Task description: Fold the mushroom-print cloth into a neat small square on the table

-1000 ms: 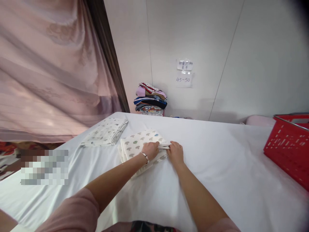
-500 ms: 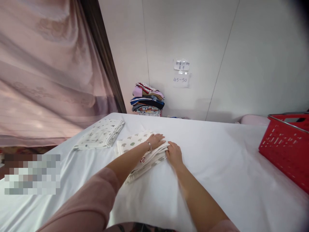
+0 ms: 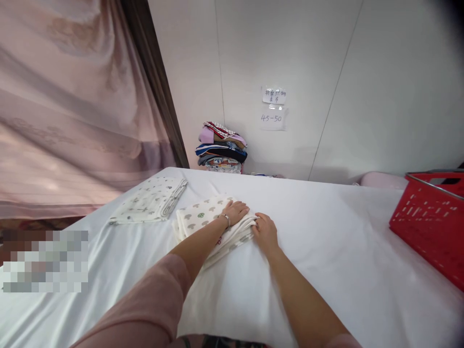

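Observation:
In front of me a folded cream cloth with grey heart-like shapes and a small green motif lies on the white-covered table. My left hand, a bracelet at its wrist, rests flat on top of the cloth, fingers stretched out. At the cloth's right edge, my right hand has its fingers curled around the layered folds. A red motif on the cloth is partly hidden by my left forearm. Another folded cloth, white with small dark prints, lies apart to the left.
A red plastic basket with a metal handle stands at the right. Beyond the table's far edge, a stack of folded fabrics stands against the wall. A pink curtain hangs at the left. Part of the left side is pixelated.
My right hand has shifted slightly right and stays at the cloth's edge. The cloth's near corner has drawn up and away from me; my left hand stays on top.

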A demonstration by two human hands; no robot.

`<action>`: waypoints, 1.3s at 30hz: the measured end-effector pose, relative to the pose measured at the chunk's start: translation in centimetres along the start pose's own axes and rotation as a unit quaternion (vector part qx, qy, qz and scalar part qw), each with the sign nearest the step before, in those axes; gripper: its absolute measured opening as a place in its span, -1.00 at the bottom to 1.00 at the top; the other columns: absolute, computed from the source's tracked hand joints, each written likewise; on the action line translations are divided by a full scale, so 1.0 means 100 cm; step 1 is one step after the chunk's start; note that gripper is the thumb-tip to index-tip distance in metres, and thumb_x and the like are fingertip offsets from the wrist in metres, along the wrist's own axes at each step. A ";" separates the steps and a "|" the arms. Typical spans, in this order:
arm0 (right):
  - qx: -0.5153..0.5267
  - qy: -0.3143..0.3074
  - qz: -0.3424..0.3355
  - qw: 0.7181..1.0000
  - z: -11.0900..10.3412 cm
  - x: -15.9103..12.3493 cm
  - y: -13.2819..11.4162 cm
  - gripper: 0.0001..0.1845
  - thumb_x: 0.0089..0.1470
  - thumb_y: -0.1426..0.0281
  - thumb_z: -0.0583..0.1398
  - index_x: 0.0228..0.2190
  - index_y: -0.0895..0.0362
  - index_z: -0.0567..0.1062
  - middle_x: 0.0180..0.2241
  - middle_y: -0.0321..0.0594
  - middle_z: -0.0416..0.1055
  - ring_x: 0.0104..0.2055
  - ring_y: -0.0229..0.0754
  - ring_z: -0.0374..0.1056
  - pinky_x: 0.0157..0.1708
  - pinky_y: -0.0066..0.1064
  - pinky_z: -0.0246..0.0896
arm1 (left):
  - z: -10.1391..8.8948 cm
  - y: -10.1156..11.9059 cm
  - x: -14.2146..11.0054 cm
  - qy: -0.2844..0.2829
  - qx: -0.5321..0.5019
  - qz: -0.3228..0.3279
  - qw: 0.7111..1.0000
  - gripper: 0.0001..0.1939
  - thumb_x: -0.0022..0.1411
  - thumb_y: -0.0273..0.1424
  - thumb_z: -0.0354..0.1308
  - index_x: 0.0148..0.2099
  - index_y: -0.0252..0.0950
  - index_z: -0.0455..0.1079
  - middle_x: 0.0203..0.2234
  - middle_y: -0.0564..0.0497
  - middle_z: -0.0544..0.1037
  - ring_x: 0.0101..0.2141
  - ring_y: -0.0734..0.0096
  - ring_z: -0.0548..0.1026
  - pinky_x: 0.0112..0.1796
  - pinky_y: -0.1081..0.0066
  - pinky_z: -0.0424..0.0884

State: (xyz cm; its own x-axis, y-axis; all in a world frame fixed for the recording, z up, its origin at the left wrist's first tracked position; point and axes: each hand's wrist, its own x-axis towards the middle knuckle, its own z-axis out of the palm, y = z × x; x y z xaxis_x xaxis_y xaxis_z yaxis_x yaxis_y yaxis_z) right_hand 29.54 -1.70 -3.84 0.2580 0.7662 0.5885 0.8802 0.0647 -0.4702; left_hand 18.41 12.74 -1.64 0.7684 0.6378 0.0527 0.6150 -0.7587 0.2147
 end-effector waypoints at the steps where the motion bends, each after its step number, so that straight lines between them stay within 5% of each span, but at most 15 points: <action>1: 0.000 -0.005 0.012 1.000 0.000 0.000 0.001 -0.89 -0.05 0.52 0.08 -0.49 0.12 0.39 -0.11 -0.15 0.37 -0.07 -0.15 0.24 -0.11 -0.30 0.11 | 0.000 0.001 0.000 0.002 0.000 -0.001 1.000 -0.60 0.30 -0.12 -0.29 0.00 0.01 0.29 0.08 0.15 0.30 0.13 0.39 0.13 0.14 0.09 -0.11; 16: -0.037 0.001 0.016 0.999 0.001 -0.002 0.005 -0.81 -0.02 0.50 0.08 -0.31 0.13 0.41 0.00 -0.08 0.28 -0.01 -0.09 0.18 -0.06 -0.24 0.11 | 0.001 0.003 -0.002 0.008 -0.010 -0.010 1.000 -0.56 0.29 -0.08 -0.29 0.05 -0.03 0.26 0.11 0.13 0.27 0.15 0.37 0.09 0.15 0.08 -0.16; 29: -0.027 -0.041 0.004 0.999 0.006 0.001 0.006 -0.86 -0.03 0.52 0.08 -0.41 0.14 0.43 0.06 -0.09 0.21 0.07 -0.06 0.09 -0.04 -0.20 0.08 | 0.004 0.006 -0.002 0.022 -0.012 -0.011 1.000 -0.56 0.28 -0.08 -0.26 0.04 -0.06 0.27 0.09 0.09 0.29 0.15 0.35 0.09 0.14 0.07 -0.17; 39: 0.032 -0.006 -0.023 0.999 -0.001 0.001 0.006 -0.88 -0.05 0.52 0.08 -0.50 0.13 0.41 -0.14 -0.16 0.35 0.02 -0.13 0.14 -0.01 -0.25 -0.01 | 0.002 0.006 -0.003 0.028 -0.010 -0.007 1.000 -0.60 0.29 -0.11 -0.27 -0.04 -0.02 0.32 0.05 0.15 0.34 0.12 0.39 0.15 0.14 0.13 -0.12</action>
State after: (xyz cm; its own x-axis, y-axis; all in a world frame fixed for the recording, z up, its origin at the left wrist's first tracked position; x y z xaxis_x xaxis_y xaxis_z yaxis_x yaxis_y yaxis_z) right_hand 30.10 -1.64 -4.01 0.2126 0.7687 0.6032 0.8637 0.1408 -0.4839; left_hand 18.53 12.06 -1.68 0.7486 0.6547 0.1045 0.6212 -0.7477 0.2345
